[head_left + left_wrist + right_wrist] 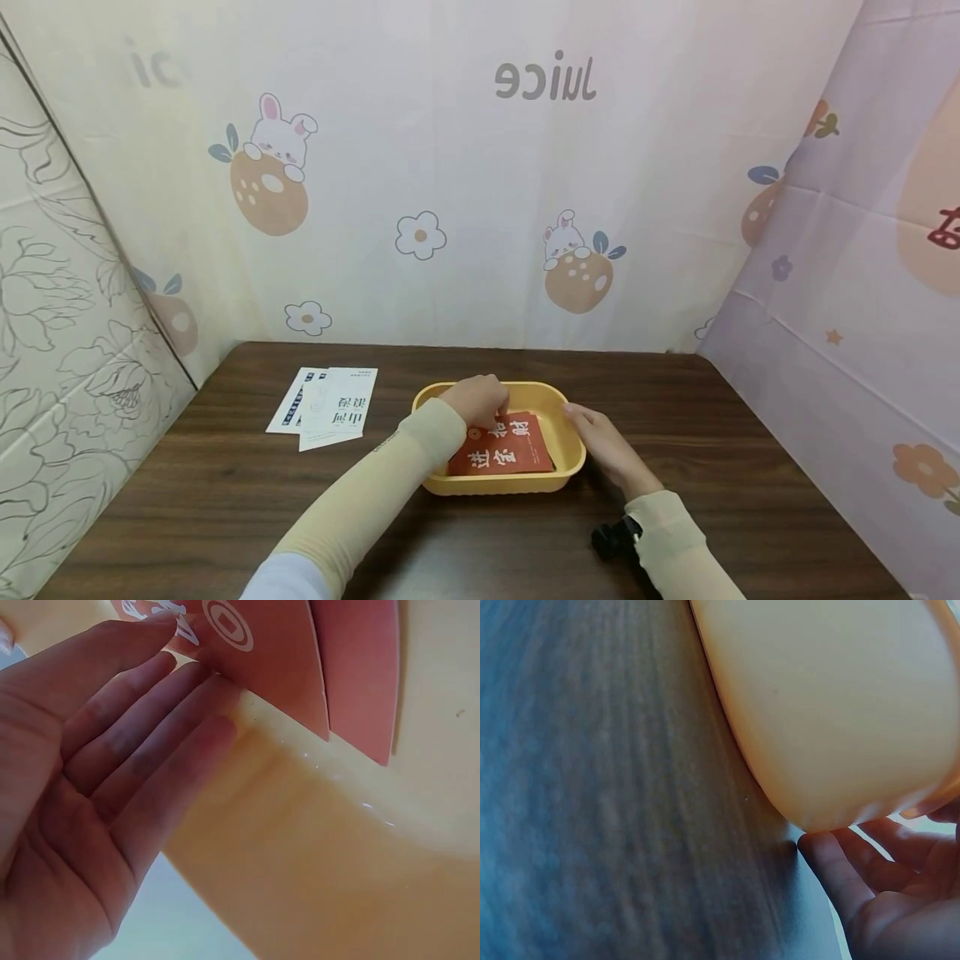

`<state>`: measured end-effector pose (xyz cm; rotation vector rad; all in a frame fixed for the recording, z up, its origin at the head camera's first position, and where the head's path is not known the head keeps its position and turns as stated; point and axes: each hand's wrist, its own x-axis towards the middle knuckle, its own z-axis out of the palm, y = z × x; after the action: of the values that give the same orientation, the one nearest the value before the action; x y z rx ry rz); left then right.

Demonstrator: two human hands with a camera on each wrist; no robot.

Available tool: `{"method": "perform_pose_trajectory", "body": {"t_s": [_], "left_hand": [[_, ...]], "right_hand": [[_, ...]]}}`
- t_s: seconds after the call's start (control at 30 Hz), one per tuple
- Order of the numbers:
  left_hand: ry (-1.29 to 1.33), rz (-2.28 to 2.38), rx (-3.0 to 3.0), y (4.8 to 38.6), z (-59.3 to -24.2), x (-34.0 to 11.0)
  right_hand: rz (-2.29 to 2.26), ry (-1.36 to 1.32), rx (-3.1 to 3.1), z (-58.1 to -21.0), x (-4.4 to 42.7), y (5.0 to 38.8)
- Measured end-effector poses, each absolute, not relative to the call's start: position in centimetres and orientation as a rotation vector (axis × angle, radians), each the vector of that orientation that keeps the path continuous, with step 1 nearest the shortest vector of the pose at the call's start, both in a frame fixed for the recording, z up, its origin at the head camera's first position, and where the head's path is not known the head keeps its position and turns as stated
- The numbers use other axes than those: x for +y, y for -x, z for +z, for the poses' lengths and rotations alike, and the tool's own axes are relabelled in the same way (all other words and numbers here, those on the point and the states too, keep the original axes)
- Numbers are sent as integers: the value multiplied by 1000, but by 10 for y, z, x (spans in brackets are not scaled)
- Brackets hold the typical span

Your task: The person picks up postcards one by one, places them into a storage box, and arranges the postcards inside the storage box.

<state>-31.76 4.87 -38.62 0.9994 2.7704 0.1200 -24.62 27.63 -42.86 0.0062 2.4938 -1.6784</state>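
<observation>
On my feed the yellow tray [498, 485] looks like smooth, glossy plastic, an oval-cornered basin with a rolled rim, catching small glints along its inner curve in the left wrist view. It stands on a dark brown table [675, 400] with streaky wood grain. Behind, a creased pale cloth [450, 150] carries printed rabbits, fruit and flowers.

I see the person's left hand [477, 398] come over the tray's left side, knuckles up and wrist bent down, its forearm in a ribbed cream sleeve [375, 475]. The thumb lies over a card's lettered face and the four bent fingers sit at its edge; the fingertips are murky there, so I cannot tell whether they are clamped on it. The right hand [606, 442] holds the tray's right end, thumb at the rim, the other fingers spread apart with their tips against the outer wall.

The red cards [540, 446] lie inside the tray, flat, thin and matte with sharp corners; at least two overlap. The top one bears bold white characters and a ringed coin shape with a square centre. Well to the left, white cards [341, 408] with dark print overlap on the wood
</observation>
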Motion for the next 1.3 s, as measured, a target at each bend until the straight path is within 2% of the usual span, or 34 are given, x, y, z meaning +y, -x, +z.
{"method": "perform_pose_trajectory", "body": {"t_s": [0.5,0.97,1.3], "left_hand": [[-1086,73,2818,310,-364,39],[-1158,405,2826,306,-324,5],[-1037,656,2848,306,-307,-21]], "right_hand": [[-1703,17,2488,-432,279,248],[-1683,15,2499,-432,279,249],[-1693,16,2495,-432,279,250]]}}
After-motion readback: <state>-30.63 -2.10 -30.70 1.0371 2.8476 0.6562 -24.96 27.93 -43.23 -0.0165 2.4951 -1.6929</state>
